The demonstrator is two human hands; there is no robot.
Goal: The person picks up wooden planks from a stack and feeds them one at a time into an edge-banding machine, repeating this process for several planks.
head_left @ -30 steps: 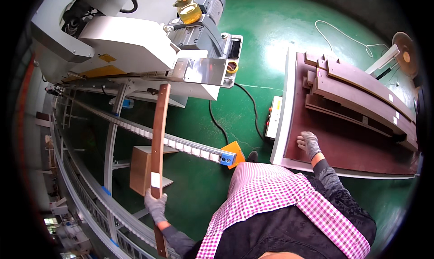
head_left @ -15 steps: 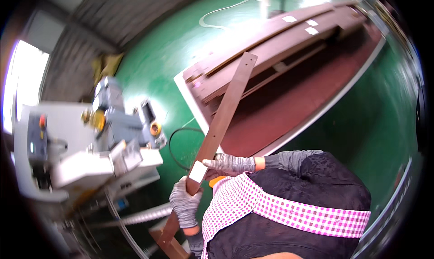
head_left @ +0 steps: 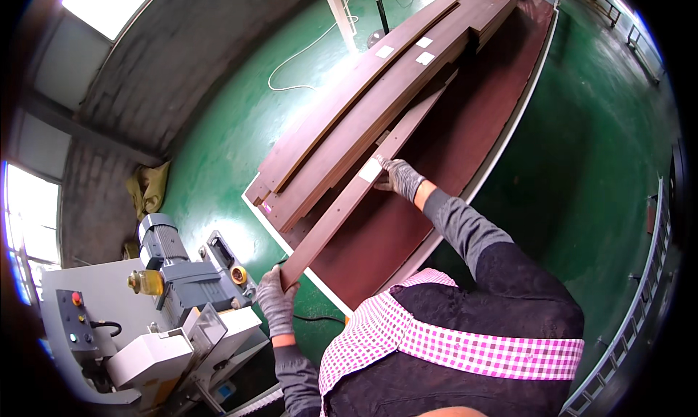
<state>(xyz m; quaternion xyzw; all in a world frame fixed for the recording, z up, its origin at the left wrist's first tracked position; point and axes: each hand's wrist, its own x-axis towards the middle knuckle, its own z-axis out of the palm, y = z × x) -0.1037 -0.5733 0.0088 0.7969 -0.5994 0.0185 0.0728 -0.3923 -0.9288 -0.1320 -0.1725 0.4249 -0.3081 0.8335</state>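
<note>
A long brown wooden plank (head_left: 336, 215) with small holes slants away from me over a low platform. At its near end, my left hand (head_left: 276, 301), in a grey knit glove, is closed round the plank. Farther along, my right hand (head_left: 398, 178), gloved the same way, grips its right edge. A white paper label (head_left: 370, 170) lies on the plank beside my right thumb. The plank's far end reaches in beside the stacked brown boards (head_left: 363, 130); whether it rests on anything there I cannot tell.
The platform has a dark red surface (head_left: 502, 111) and a white rim. Nearby at left stands a machine with a grey motor (head_left: 163, 239), a yellow cup (head_left: 145, 282) and a control box (head_left: 78, 322). A white post (head_left: 339, 15) and cable stand beyond the boards. A ladder-like rail (head_left: 625, 330) runs along the right.
The plank has moved forward and away from me, over the platform. My right arm has stretched out with it, and my left hand is now at the plank's near end. The view has shifted.
</note>
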